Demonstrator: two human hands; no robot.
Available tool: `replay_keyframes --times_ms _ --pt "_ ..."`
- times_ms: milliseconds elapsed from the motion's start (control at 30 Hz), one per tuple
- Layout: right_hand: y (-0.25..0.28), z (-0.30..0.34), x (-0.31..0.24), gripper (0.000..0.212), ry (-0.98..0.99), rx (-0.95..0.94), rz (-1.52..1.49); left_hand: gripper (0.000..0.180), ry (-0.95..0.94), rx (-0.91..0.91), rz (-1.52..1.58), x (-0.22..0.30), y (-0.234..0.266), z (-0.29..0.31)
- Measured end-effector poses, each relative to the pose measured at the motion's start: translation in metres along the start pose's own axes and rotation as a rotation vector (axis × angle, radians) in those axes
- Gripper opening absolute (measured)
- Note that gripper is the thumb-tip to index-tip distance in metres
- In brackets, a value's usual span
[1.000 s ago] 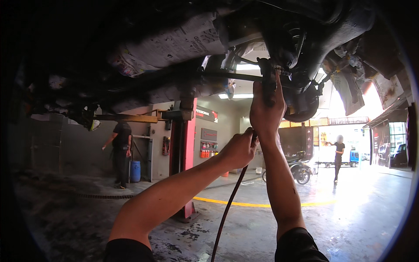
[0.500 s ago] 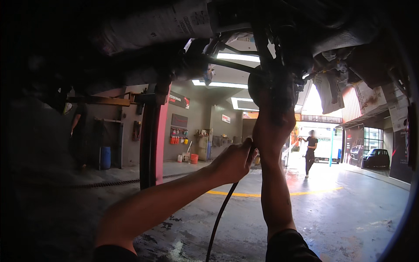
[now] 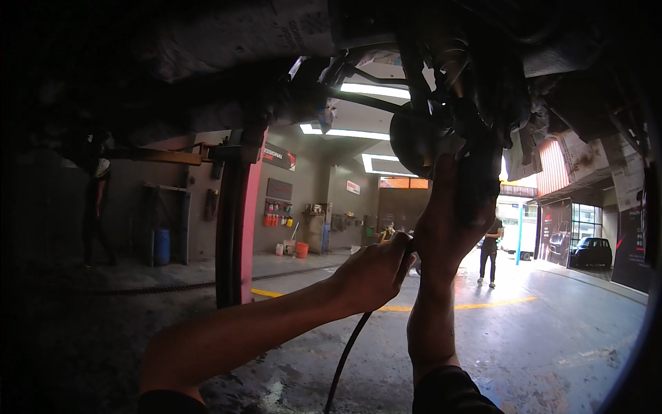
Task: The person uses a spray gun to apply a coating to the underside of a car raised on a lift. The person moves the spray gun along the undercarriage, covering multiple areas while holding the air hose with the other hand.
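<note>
One hose [image 3: 348,348], one dark tool [image 3: 480,176]

Left hand [image 3: 372,276] grips hose below dark tool; right hand [image 3: 447,231] clasps dark tool; vehicle underside [image 3: 486,76] above it; snagged hose, if connected, could drag tool askew; slackened grasp could drop it.

- A vehicle repair workshop
- Overhead, a raised vehicle's underside [image 3: 207,103]
- Beside it, a red-sided lift post [image 3: 248,221] with a yellowish lift arm [image 3: 155,157]
- Wall rack [image 3: 278,210] of coloured bottles
- Blue drum [image 3: 162,247]
- Stained floor [image 3: 496,352]

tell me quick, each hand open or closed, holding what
Left hand: closed on the dark hose.
Right hand: closed around a dark tool.
</note>
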State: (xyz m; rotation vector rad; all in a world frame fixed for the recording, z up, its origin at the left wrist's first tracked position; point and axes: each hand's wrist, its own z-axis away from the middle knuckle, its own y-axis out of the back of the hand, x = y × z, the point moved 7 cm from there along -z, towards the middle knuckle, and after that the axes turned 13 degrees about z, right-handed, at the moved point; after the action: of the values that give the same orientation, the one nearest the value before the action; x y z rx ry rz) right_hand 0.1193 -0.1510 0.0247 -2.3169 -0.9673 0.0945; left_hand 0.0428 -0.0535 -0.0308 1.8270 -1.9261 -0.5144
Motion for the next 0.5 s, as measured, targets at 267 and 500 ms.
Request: replay_keyframes --times_ms 267,500 --pt "-0.015 0.005 0.010 0.040 0.003 -0.015 -0.143 0.048 0.159 -0.141 -0.048 -0.010 0.010 0.002" --pt "-0.054 -0.005 0.028 0.052 0.201 0.044 0.031 0.099 0.407 -0.232 -0.234 -0.029 0.038 0.049"
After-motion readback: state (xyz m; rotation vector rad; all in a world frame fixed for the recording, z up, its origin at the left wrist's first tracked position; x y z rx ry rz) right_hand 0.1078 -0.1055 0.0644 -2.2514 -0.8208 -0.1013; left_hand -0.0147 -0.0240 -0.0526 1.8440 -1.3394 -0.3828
